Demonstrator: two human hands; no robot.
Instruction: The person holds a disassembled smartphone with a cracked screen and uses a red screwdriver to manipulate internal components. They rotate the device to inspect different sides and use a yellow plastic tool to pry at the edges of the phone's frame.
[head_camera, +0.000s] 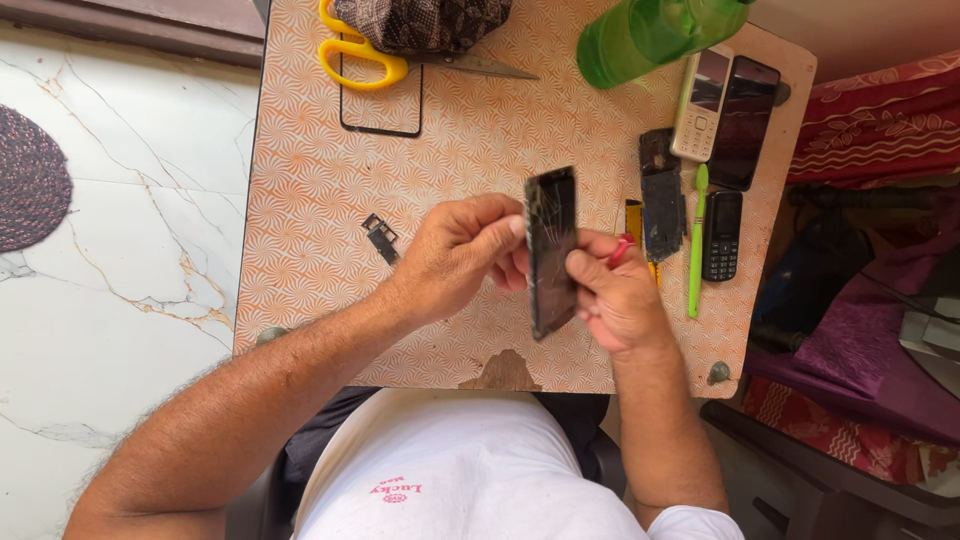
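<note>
A cracked phone screen panel (552, 250) stands on edge above the middle of the small patterned table (300, 200), its long axis running away from the person and its shattered glass turned toward the left hand (460, 255). Both hands meet on it: the left hand's fingers close on the panel's left face near the far end, while the right hand (615, 300) grips the near half from the other side — it also seems to pinch a thin red-tipped tool (621, 248), though that part is small and hard to read.

Just right of the hands lie a yellow-handled tool (634, 215), a stripped phone body (660, 195) and a green toothbrush (697, 240); beyond these, three phones. To the left sit a small dark part (381, 238), an empty black frame (381, 100) and yellow scissors (360, 50).
</note>
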